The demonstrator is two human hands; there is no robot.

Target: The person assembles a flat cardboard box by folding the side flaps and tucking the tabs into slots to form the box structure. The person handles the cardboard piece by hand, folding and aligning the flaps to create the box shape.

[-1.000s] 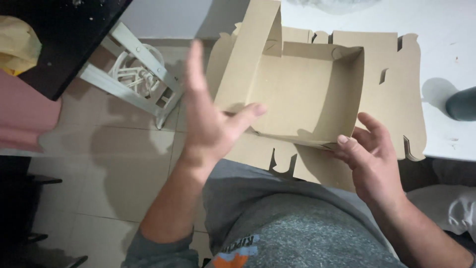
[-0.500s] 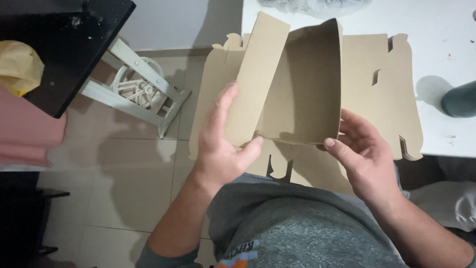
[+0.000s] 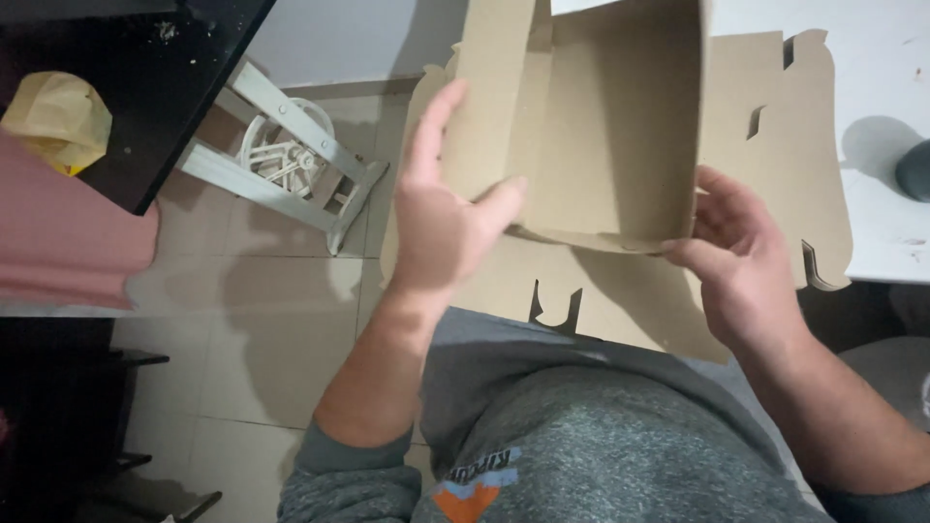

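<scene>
A brown die-cut cardboard box (image 3: 601, 145), partly folded, is held up in front of my chest. Its side walls stand upright around a flat panel, and loose slotted flaps (image 3: 775, 165) spread out behind and below. My left hand (image 3: 441, 218) presses flat against the left wall, thumb hooked over its inner edge. At the box's lower right corner my right hand (image 3: 741, 257) pinches the cardboard, fingers behind and thumb in front.
A white table (image 3: 886, 107) lies at the right with a dark round object (image 3: 915, 169) near its edge. At the upper left is a black tabletop (image 3: 145, 87) bearing a yellow bag (image 3: 58, 116). A white metal stand (image 3: 286, 145) sits on the tiled floor.
The box has been lifted and tipped up toward me. My left hand moved from open in the air onto the left wall; the walls now stand steeper.
</scene>
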